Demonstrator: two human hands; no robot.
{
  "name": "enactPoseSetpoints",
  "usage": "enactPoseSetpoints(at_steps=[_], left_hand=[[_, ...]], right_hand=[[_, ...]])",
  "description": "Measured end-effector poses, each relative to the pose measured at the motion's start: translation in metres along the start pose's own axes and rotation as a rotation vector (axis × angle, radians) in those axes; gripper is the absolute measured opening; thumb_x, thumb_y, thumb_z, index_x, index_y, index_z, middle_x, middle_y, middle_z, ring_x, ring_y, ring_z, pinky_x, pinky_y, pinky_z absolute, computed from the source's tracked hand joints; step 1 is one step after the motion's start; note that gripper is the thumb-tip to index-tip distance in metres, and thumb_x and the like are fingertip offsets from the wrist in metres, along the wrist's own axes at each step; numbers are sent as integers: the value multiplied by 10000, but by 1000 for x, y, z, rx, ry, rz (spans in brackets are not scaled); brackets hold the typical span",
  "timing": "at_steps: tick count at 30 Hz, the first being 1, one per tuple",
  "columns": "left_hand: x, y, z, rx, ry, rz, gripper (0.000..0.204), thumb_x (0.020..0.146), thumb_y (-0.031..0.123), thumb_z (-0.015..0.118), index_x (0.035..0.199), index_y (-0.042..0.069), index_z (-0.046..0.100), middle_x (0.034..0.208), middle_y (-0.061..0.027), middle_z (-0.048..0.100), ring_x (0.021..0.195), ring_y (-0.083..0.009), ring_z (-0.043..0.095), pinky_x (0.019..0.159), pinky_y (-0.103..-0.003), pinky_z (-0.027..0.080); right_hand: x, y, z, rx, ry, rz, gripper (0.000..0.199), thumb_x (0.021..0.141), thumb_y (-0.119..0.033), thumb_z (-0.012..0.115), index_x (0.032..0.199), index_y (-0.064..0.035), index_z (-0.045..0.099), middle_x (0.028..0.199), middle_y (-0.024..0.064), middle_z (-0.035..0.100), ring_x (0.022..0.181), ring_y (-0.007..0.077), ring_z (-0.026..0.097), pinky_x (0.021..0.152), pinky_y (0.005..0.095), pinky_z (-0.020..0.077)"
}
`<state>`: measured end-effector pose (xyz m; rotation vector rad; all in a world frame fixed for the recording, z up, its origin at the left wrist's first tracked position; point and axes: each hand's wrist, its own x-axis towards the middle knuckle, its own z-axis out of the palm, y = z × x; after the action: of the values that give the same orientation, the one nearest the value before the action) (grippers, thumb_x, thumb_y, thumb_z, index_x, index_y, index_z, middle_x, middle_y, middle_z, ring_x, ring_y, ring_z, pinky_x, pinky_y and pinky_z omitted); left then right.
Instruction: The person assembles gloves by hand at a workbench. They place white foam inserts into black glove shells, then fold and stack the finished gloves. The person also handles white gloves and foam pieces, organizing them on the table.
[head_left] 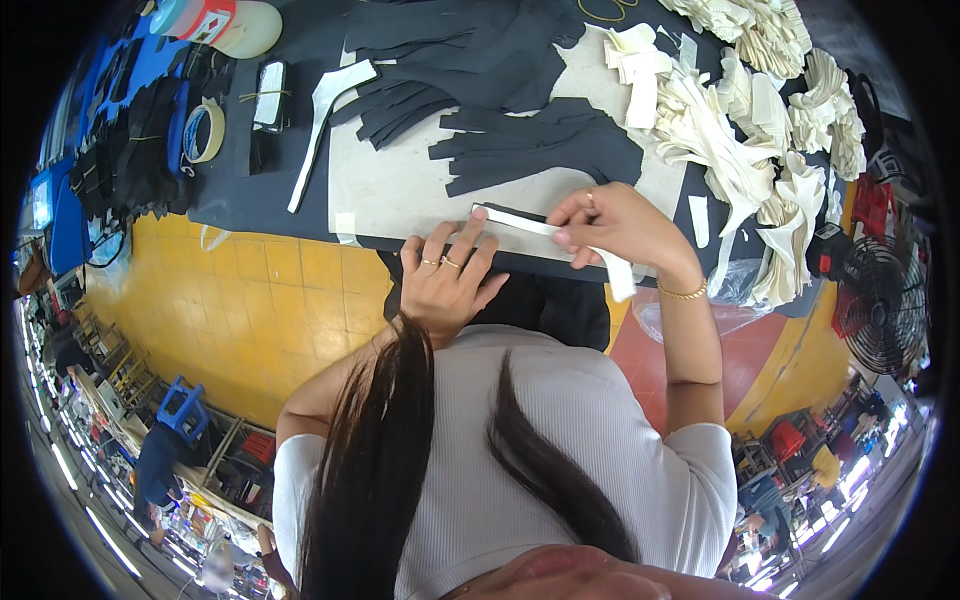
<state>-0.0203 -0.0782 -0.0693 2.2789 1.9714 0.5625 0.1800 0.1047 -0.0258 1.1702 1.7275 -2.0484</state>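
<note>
A narrow white strip (524, 223) with a dark edge beneath it lies near the front edge of the pale board (390, 190). My left hand (447, 274) is open, its fingers spread, with one fingertip on the strip's left end. My right hand (632, 230) pinches the strip farther along between thumb and fingers, and the wider white end hangs past it at the lower right. Beyond my hands, black cut pieces (545, 145) lie fanned out on the board. To the left is a long curved white piece (318, 115) with a dark tip.
Heaps of cream cut pieces (710, 135) cover the right side of the table. A tape roll (205, 132), a banded bundle (269, 97) and a large jar (232, 25) stand at the left. A black fan (880, 305) is beyond the right edge.
</note>
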Motion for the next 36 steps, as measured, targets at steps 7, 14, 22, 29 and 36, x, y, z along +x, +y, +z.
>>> enactPoseSetpoints(at_steps=[7, 14, 22, 29, 36], left_hand=[[5, 9, 6, 133, -56, -26, 778, 776, 565, 725, 1396, 123, 565, 1307, -75, 576, 1078, -299, 508, 898, -467, 373], [4, 14, 12, 246, -113, -40, 766, 752, 655, 694, 1407, 279, 570, 1345, -62, 500, 1082, -318, 489, 911, -492, 370], [8, 16, 10, 330, -151, 19, 685, 754, 684, 675, 1381, 434, 557, 1350, -87, 483, 1088, -336, 491, 900, -518, 380], [14, 22, 0, 296, -196, -14, 640, 778, 648, 689, 1369, 436, 564, 1295, -116, 504, 1138, -345, 460, 897, -513, 384], [28, 39, 24, 20, -73, 205, 743, 815, 516, 719, 1420, 130, 526, 1510, -198, 400, 1391, -394, 349, 1081, -549, 310]], right_hand=[[-43, 40, -3, 134, 319, 4, 211, 906, -117, 702, 1040, 42, 662, 740, 74, 704, 663, 90, 669, 600, 221, 486], [-46, 66, 13, 68, 576, -23, 217, 897, -172, 722, 879, 40, 679, 691, 55, 673, 595, 73, 574, 563, 241, 440], [-45, 60, 18, -65, 674, 14, 221, 870, -174, 747, 851, 27, 657, 634, 34, 621, 567, 60, 509, 521, 236, 389], [-45, 53, 18, -74, 669, 63, 243, 838, -195, 744, 843, 34, 662, 668, 122, 671, 600, 171, 658, 579, 295, 493], [-42, 54, 18, -100, 682, 56, 243, 813, -197, 752, 842, 32, 677, 675, 136, 678, 603, 197, 674, 592, 298, 504]])
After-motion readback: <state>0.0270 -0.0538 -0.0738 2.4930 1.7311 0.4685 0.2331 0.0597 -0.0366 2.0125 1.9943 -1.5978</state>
